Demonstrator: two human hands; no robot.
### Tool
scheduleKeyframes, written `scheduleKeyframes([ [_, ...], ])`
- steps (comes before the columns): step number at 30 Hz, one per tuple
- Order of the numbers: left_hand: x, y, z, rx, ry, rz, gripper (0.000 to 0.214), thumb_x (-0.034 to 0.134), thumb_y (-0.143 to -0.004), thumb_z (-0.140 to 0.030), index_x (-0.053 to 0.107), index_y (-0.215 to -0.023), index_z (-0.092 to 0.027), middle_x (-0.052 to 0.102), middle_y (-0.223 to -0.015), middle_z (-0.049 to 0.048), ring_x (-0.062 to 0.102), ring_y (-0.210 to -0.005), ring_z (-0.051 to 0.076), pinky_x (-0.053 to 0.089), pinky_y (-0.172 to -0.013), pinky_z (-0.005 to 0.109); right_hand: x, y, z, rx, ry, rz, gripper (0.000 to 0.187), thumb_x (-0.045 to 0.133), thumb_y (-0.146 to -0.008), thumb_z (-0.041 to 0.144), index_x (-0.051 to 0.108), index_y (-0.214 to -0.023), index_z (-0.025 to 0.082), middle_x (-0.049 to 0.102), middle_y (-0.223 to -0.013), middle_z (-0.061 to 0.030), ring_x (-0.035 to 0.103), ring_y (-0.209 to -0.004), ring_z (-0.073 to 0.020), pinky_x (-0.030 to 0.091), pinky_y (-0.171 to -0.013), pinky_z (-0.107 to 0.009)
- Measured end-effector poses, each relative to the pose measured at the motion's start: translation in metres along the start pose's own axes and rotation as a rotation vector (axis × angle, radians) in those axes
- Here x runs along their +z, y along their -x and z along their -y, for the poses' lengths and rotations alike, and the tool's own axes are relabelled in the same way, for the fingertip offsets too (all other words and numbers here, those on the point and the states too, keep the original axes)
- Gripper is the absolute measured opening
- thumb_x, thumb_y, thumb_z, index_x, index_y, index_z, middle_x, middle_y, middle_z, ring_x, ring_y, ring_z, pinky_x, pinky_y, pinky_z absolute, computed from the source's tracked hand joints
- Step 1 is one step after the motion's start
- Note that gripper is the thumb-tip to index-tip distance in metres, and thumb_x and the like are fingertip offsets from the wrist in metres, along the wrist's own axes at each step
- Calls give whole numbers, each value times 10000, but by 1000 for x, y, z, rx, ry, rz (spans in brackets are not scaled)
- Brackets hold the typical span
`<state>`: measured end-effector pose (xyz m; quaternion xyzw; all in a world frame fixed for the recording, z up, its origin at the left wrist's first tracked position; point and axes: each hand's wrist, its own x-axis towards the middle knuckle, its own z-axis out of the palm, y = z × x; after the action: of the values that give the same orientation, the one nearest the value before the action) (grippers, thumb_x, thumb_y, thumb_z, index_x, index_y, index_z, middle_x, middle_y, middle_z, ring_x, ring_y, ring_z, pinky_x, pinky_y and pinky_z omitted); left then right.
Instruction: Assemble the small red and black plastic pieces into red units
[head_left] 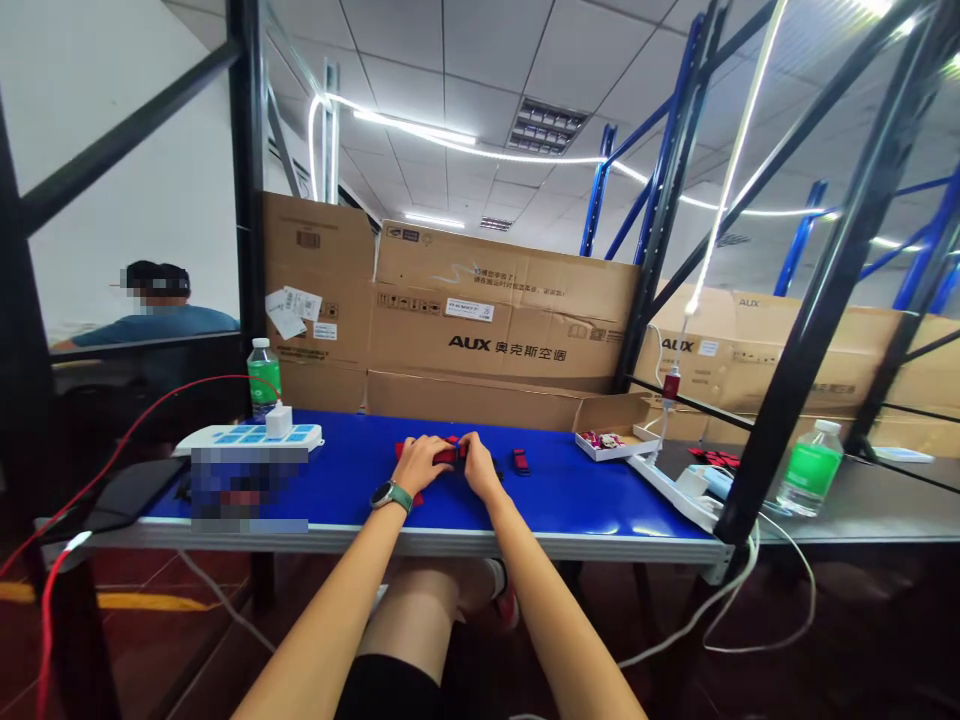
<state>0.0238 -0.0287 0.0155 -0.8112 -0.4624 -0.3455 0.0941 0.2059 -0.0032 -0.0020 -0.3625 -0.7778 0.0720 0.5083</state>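
Observation:
Both my hands meet at the middle of the blue table (555,495). My left hand (420,463) and my right hand (476,462) pinch a small red and black strap piece (448,455) between their fingers, and most of it is hidden by them. A red fabric piece (400,452) shows beside my left hand, partly under it. A similar red and black strap (520,461) lies on the table to the right of my right hand. A dark watch with a green band (391,496) sits on my left wrist.
A white tray with red items (606,445) stands at the table's back right, with a white power strip (250,435) and a green-labelled bottle (263,378) at back left. Cardboard boxes (502,320) stand behind. A seated person (154,320) is beyond a window at left.

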Motion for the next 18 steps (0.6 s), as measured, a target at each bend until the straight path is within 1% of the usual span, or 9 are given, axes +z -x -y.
scheduleKeyframes([
  [2, -1, 0, -1, 10, -8, -15, 276, 724, -828, -338, 704, -1102, -306, 716, -1140, 39, 598, -1039, 258, 352, -888, 394, -3, 0, 2, 9, -2, -7, 251, 339, -845, 149, 531, -994, 213, 625, -873, -33, 576, -758, -180, 450, -738, -285],
  [4, -3, 0, -4, 17, -20, -31, 253, 720, -828, -339, 710, -1078, -304, 727, -1107, 35, 606, -1012, 258, 352, -870, 392, -5, -1, 5, 39, -1, -24, 243, 332, -847, 162, 556, -918, 222, 631, -832, -21, 582, -754, -179, 449, -743, -284],
  [7, -3, 2, -6, 32, -35, -50, 274, 708, -830, -322, 705, -1104, -309, 727, -1128, 31, 614, -1005, 259, 350, -855, 391, -7, -1, 7, 99, 16, -59, 154, 415, -847, 220, 567, -826, 228, 644, -787, -9, 602, -748, -180, 455, -747, -284],
  [10, -2, 2, -6, 49, -36, -48, 317, 714, -827, -332, 694, -1142, -308, 725, -1155, 32, 620, -1022, 259, 349, -854, 386, -5, -1, 5, 139, 29, -50, 64, 511, -814, 233, 572, -799, 229, 661, -772, -5, 620, -741, -184, 460, -733, -283],
  [14, -1, 0, -5, 86, -30, -9, 296, 713, -835, -398, 706, -1111, -292, 746, -1071, 41, 641, -993, 249, 345, -846, 374, -3, -1, 0, 183, 20, 0, 40, 559, -811, 217, 584, -782, 227, 678, -774, -4, 633, -759, -186, 454, -729, -280],
  [16, -2, -1, -6, 96, -34, -20, 265, 699, -847, -408, 714, -1081, -286, 751, -1039, 46, 648, -969, 241, 340, -840, 371, -3, -1, 0, 195, 40, 18, 43, 565, -832, 212, 596, -804, 223, 685, -805, -10, 632, -785, -184, 451, -751, -281],
  [18, -4, -2, -8, 108, -49, -41, 251, 695, -847, -403, 718, -1064, -280, 752, -1028, 52, 650, -958, 240, 333, -841, 374, -4, -1, 1, 211, 117, 29, 46, 570, -855, 210, 611, -837, 217, 686, -890, -29, 621, -864, -190, 440, -793, -294],
])
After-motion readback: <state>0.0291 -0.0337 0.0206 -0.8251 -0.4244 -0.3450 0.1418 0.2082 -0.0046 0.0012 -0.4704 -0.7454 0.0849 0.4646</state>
